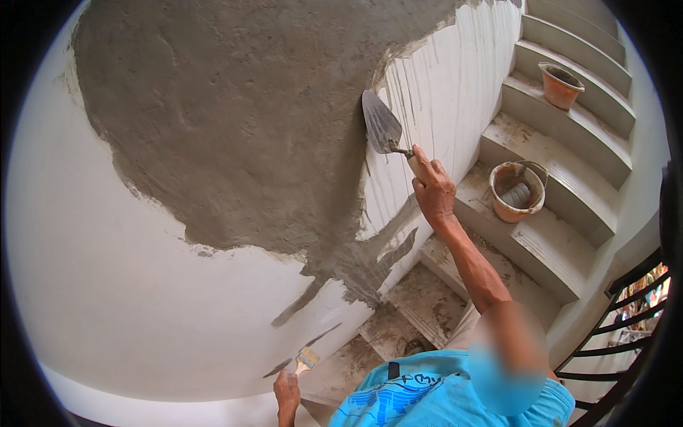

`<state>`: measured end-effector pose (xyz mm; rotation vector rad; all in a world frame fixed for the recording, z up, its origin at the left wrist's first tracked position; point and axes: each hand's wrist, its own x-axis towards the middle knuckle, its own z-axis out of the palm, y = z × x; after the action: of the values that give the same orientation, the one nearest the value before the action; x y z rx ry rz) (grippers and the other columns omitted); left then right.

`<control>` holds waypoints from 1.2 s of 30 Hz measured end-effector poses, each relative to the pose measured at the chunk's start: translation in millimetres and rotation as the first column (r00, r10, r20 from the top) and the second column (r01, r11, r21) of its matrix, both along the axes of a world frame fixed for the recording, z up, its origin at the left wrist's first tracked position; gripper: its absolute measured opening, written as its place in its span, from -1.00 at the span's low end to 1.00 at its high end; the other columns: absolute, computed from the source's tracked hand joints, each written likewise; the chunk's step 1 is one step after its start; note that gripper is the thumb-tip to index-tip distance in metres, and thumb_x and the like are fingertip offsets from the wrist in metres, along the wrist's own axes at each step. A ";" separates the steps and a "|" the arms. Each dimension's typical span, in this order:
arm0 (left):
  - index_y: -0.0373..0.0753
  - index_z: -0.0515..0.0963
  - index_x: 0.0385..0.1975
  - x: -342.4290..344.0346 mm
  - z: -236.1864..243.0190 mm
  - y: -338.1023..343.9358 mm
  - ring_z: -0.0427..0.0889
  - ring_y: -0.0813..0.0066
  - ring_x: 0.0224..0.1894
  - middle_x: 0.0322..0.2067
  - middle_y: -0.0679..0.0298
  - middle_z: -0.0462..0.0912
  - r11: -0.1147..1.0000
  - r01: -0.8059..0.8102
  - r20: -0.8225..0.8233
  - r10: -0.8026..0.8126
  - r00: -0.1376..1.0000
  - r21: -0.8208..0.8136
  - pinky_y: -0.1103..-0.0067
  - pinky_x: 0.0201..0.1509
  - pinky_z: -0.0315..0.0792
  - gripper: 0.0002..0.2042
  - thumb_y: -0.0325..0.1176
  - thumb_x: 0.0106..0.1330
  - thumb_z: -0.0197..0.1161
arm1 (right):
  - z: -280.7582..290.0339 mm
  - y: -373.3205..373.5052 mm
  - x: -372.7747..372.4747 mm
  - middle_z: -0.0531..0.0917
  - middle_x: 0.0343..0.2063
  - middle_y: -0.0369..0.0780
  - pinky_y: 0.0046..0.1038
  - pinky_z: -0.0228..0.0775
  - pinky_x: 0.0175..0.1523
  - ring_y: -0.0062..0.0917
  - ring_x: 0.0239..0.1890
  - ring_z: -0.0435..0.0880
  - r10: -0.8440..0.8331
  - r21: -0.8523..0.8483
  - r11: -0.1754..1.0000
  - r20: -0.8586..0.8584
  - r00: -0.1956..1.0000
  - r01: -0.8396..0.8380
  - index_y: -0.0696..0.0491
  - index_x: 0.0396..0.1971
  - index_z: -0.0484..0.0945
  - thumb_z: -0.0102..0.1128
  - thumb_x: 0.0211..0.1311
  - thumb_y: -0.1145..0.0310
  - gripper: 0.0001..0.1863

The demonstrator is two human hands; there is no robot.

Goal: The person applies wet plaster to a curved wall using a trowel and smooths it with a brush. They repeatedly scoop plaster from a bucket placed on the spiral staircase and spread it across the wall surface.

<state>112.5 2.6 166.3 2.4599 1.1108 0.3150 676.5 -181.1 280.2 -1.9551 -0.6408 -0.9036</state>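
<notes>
Blue shirt cloth (388, 398) is nearest, low down, with a blurry spot over its right side. The right hand (435, 188) is curled tight around the handle of a pointed trowel (383, 124). The trowel's flat blade is at the right edge of a big patch of grey plaster (235, 142) on the white wall (78, 285). The left hand (287, 390) is near and to the left, folded closed around the handle of a small brush (307, 358) with pale bristles. The brush is beside some dark streaks; I cannot tell if it touches the wall. On the right, dirty steps (562, 196) curve up and away. An orange bucket (514, 209) with something grey inside sits on one step, and another bucket (560, 91) stands farther up. Black bars (612, 351) are at the near right.
</notes>
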 end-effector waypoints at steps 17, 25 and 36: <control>-0.32 0.59 -0.22 21.7 0.7 -8.4 0.64 0.14 -0.33 -0.40 0.01 0.63 0.985 -0.070 -0.031 0.066 0.997 -0.155 0.30 -0.17 0.48 -0.79 -0.31 0.36 0.14 | -3.4 1.9 -10.5 0.51 -0.44 -0.19 -0.26 0.51 -0.29 -0.32 -0.35 0.62 0.082 0.094 0.993 -0.039 0.996 -0.078 -0.24 0.35 0.42 0.25 -0.05 0.61 -0.16; -0.30 0.58 -0.19 10.1 -13.6 -1.3 0.66 0.07 -0.28 -0.35 0.02 0.67 0.986 -0.087 -0.039 0.083 0.996 -0.140 0.31 -0.15 0.49 -0.82 -0.34 0.35 0.16 | 17.8 18.6 11.0 0.55 -0.39 -0.21 -0.26 0.53 -0.24 -0.31 -0.33 0.62 0.020 0.054 0.998 -0.044 0.999 -0.017 -0.23 0.35 0.42 0.24 -0.04 0.65 -0.15; -0.32 0.60 -0.22 11.0 -29.9 0.0 0.63 0.32 -0.50 -0.46 0.11 0.63 0.995 0.013 0.038 -0.009 0.999 -0.094 0.40 -0.35 0.51 -0.78 -0.28 0.36 0.16 | 52.2 15.7 14.6 0.59 -0.33 -0.15 -0.25 0.54 -0.28 -0.29 -0.34 0.67 0.053 0.162 0.986 -0.042 0.998 -0.045 -0.24 0.39 0.35 0.23 0.00 0.61 -0.14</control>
<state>123.4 2.7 136.4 2.3670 1.0713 0.2974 691.0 -165.4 332.3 -1.8031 -0.5685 -0.8506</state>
